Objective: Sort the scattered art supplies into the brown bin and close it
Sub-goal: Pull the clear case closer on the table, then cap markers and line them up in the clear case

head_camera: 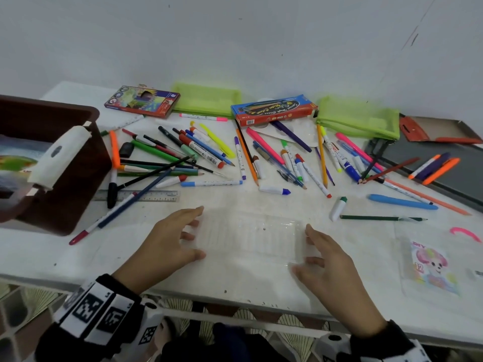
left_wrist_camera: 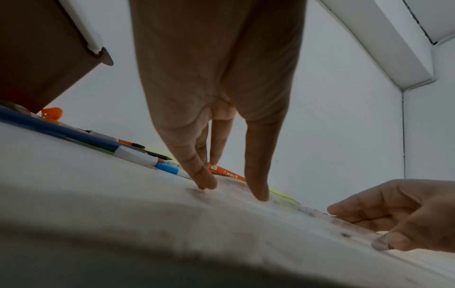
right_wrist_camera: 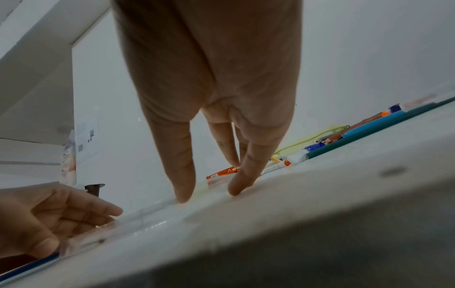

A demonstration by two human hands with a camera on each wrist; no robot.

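A clear plastic tray (head_camera: 251, 236) lies near the white table's front edge. My left hand (head_camera: 194, 232) holds its left end, thumb on the near side and fingers on the far side. My right hand (head_camera: 304, 248) holds its right end the same way. In the left wrist view the left hand (left_wrist_camera: 231, 193) has its fingertips down on the surface, and the right hand (left_wrist_camera: 393, 220) curls on the tray (left_wrist_camera: 344, 224). The brown bin (head_camera: 88, 111) stands open at far left, its white-latched lid (head_camera: 60, 158) tilted up. Many pens and pencils (head_camera: 183, 152) lie scattered behind the tray.
Along the wall lie a coloured-pencil box (head_camera: 142, 101), a blue-orange box (head_camera: 274, 109) and two green mesh pouches (head_camera: 360, 117). A steel ruler (head_camera: 146, 195) lies beside the bin. A sticker packet (head_camera: 431, 267) and a dark board (head_camera: 431, 158) are at the right.
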